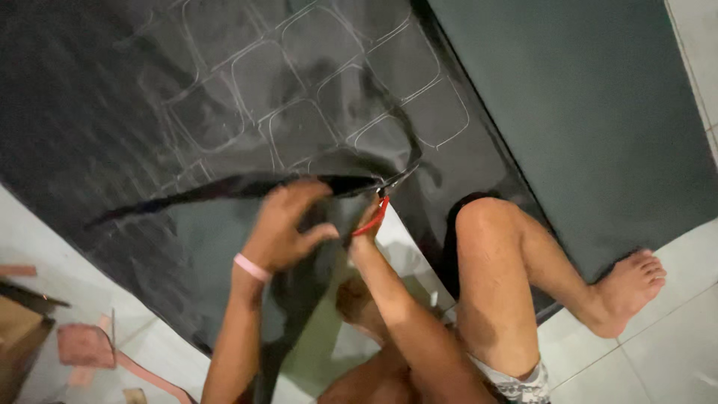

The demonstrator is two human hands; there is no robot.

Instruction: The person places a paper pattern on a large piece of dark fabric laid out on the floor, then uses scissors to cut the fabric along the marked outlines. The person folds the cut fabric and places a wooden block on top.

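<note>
Lying far left on the white tiled floor (658, 329) are a brown cardboard piece (19, 329) and pinkish scraps (86, 346) w/ a strip trailing off toward the bottom edge. Spreading over most of the floor is a big black sheet (97, 112), chalk-marked w/ rows of rounded squares (299, 131) across its upper middle. A cut flap of that sheet is lifting up just below the outlines, running from approx. the left-centre to the middle.

The left hand (280, 228), pink band (252, 267) at the wrist, is gripping the raised flap from below; fingers curled & slightly spread, thumb pointing right, pinching the black material between thumb and fingers. Just beside it the right hand (366, 224) is holding red-handled scissors (381, 200), fingers closed through the loops; blades sit at the end of the cut, touching the sheet edge, though blur is hiding whether they're apart.

To the right the person's bare knee (486, 224) is bending up over the sheet, and the bare foot (628, 288) is resting at the sheet's edge, toes on the tiles. Patterned shorts (520, 385) are showing at the bottom.
</note>
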